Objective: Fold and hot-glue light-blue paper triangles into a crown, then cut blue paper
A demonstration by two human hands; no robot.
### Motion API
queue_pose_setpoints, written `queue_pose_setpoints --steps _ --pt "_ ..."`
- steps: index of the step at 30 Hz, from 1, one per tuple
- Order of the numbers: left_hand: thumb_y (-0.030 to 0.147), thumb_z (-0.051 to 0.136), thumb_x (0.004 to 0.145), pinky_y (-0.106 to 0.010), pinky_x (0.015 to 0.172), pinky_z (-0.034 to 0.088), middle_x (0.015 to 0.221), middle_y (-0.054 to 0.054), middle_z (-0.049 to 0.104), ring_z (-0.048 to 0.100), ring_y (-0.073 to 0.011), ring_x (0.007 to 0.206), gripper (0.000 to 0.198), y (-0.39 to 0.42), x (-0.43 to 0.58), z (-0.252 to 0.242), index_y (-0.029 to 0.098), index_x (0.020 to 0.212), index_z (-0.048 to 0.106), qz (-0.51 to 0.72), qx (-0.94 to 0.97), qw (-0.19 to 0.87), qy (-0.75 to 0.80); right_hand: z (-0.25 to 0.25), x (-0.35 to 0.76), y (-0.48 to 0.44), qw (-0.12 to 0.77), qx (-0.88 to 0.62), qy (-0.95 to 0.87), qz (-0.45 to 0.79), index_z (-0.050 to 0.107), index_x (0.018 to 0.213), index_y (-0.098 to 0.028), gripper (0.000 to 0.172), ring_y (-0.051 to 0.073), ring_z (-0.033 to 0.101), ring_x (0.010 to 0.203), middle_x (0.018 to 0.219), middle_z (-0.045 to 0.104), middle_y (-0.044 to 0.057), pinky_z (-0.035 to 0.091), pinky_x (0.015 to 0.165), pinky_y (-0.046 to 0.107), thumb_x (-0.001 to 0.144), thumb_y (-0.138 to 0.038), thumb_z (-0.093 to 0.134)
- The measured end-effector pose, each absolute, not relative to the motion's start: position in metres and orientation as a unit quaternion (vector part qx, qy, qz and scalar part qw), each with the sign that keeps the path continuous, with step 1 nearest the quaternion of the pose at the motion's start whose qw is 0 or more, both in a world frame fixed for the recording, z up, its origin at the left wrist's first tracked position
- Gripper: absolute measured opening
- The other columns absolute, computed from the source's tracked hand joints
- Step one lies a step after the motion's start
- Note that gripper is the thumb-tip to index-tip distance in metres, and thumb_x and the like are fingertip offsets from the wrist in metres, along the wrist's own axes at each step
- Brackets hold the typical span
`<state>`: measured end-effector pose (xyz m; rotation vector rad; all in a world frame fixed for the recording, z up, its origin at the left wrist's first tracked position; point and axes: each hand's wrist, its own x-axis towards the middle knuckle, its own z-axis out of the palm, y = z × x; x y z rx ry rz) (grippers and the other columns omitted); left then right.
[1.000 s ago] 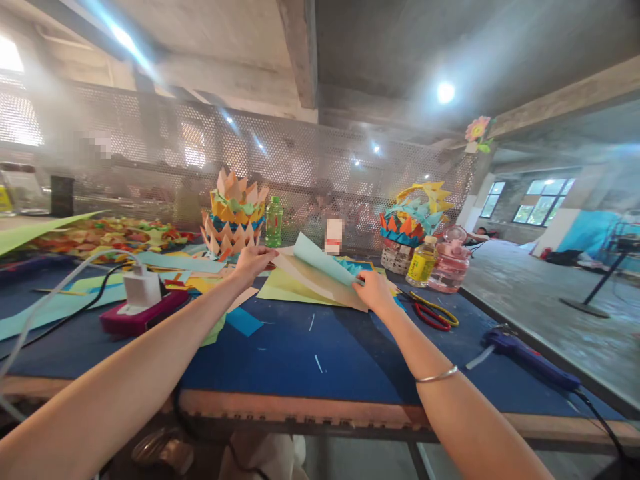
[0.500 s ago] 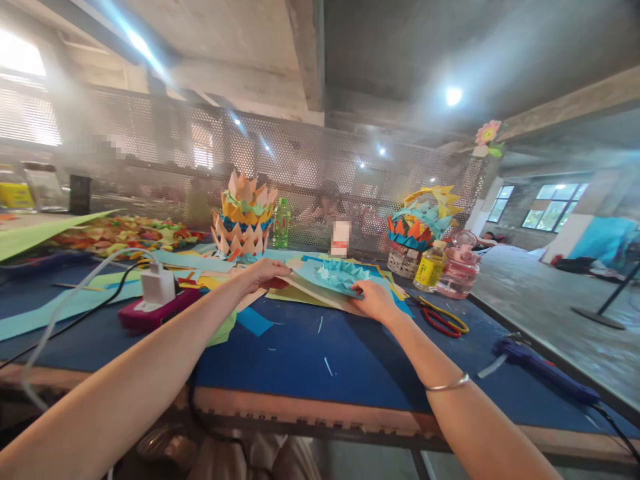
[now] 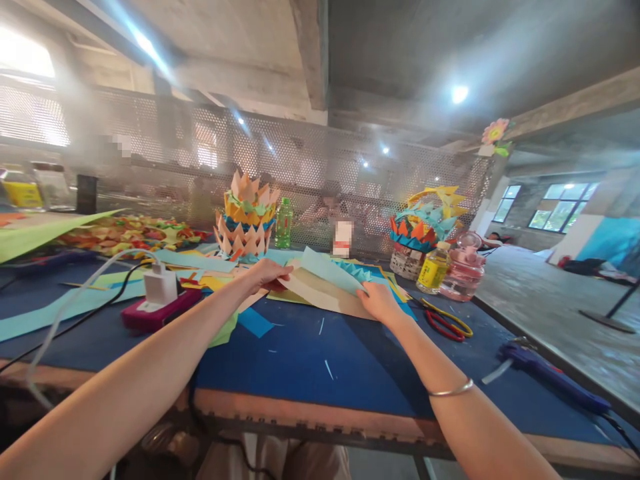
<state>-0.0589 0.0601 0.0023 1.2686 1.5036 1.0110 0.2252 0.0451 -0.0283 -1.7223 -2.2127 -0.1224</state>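
Note:
My left hand (image 3: 273, 274) is closed at the left end of the layered paper, pinching the beige paper sheet (image 3: 327, 294); which layers lie between its fingers is partly hidden. A light blue paper sheet (image 3: 323, 267) rises and bends above the beige one. My right hand (image 3: 381, 299) is closed on the near right corner of that light blue sheet. Just behind it, a pointed light blue folded-paper piece (image 3: 356, 270) is partly covered by the raised sheet. More coloured sheets lie under and around both hands.
Layered paper crowns (image 3: 245, 227) and a decorated basket (image 3: 407, 257) stand at the back. Scissors (image 3: 447, 321), a glue gun (image 3: 550, 377), a yellow-labelled bottle (image 3: 433, 270) and a pink bottle (image 3: 463, 270) are at right. A charger on a magenta power strip (image 3: 135, 319) sits left, with cables.
The light blue sheet has lifted and bent upward, uncovering more of the beige sheet and partly hiding the folded-paper piece. Both hands stay nearly in place.

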Motion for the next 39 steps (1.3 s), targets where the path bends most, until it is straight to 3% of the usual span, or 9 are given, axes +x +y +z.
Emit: queue_pose_setpoints --steps 3,6,11,20,24,29,35,39 --pt "0.03 0.081 0.06 -0.025 0.053 0.053 0.058 -0.002 0.065 0.064 -0.0171 0.052 0.03 0.06 -0.056 0.0 0.011 0.078 0.066 0.415 0.51 0.442 0.61 -0.029 0.225 0.044 0.18 -0.598 -0.78 -0.034 0.064 0.099 -0.018 0.02 0.021 0.063 0.096 0.097 0.07 0.009 0.039 0.075 0.026 0.088 -0.023 0.048" --pt "0.021 0.08 0.058 -0.026 0.052 0.053 0.059 0.001 0.064 0.064 -0.0172 0.052 0.05 0.061 -0.055 -0.001 0.011 0.105 0.062 0.423 0.509 0.427 0.616 -0.029 0.225 0.042 0.197 -0.591 -0.782 -0.02 0.061 0.109 -0.019 0.026 0.02 0.063 0.097 0.101 0.07 0.006 0.04 0.076 0.025 0.085 -0.023 0.054" --pt "0.0 0.067 0.053 -0.025 0.051 0.051 0.059 0.003 0.062 0.062 -0.0171 0.05 0.076 0.066 -0.056 -0.004 0.011 0.126 0.05 0.427 0.513 0.414 0.619 -0.03 0.225 0.041 0.201 -0.582 -0.788 -0.006 0.062 0.092 -0.019 0.015 0.018 0.063 0.092 0.092 0.069 0.004 0.041 0.073 0.024 0.078 -0.016 0.058" --pt "-0.003 0.058 0.049 -0.02 0.045 0.041 0.052 0.005 0.056 0.056 -0.0139 0.049 0.058 0.067 -0.059 -0.009 0.011 0.105 0.063 0.421 0.531 0.438 0.59 -0.027 0.219 0.032 0.186 -0.565 -0.803 -0.005 0.063 0.089 -0.019 0.014 0.015 0.061 0.092 0.094 0.067 0.002 0.04 0.078 0.022 0.077 -0.015 0.058" --pt "-0.001 0.059 0.05 -0.021 0.053 0.047 0.061 0.002 0.063 0.062 -0.0155 0.058 0.06 0.063 -0.059 -0.004 0.012 0.109 0.059 0.404 0.533 0.504 0.547 -0.025 0.218 0.033 0.189 -0.585 -0.789 -0.014 0.062 0.092 -0.02 0.013 0.016 0.061 0.096 0.098 0.067 0.003 0.04 0.076 0.022 0.081 -0.019 0.056" --pt "0.005 0.067 0.053 -0.026 0.062 0.053 0.076 -0.003 0.069 0.066 -0.0173 0.066 0.059 0.053 -0.056 0.003 0.013 0.111 0.057 0.355 0.533 0.593 0.488 -0.022 0.225 0.041 0.193 -0.645 -0.739 -0.039 0.056 0.104 -0.014 0.021 0.023 0.061 0.099 0.102 0.067 0.014 0.039 0.073 0.028 0.09 -0.021 0.043" --pt "0.011 0.073 0.061 -0.022 0.067 0.053 0.09 -0.006 0.071 0.067 -0.0141 0.072 0.044 0.041 -0.055 0.015 0.014 0.105 0.066 0.301 0.565 0.65 0.409 -0.025 0.228 0.042 0.162 -0.631 -0.758 -0.033 0.063 0.084 -0.019 0.021 0.021 0.063 0.094 0.095 0.069 0.009 0.039 0.072 0.026 0.087 -0.015 0.043" --pt "0.017 0.074 0.066 -0.022 0.063 0.052 0.083 -0.005 0.071 0.064 -0.0121 0.065 0.032 0.039 -0.054 0.018 0.015 0.097 0.071 0.329 0.58 0.617 0.418 -0.028 0.227 0.04 0.166 -0.608 -0.776 -0.028 0.066 0.089 -0.017 0.027 0.022 0.062 0.098 0.1 0.068 0.01 0.041 0.078 0.029 0.087 -0.013 0.04"
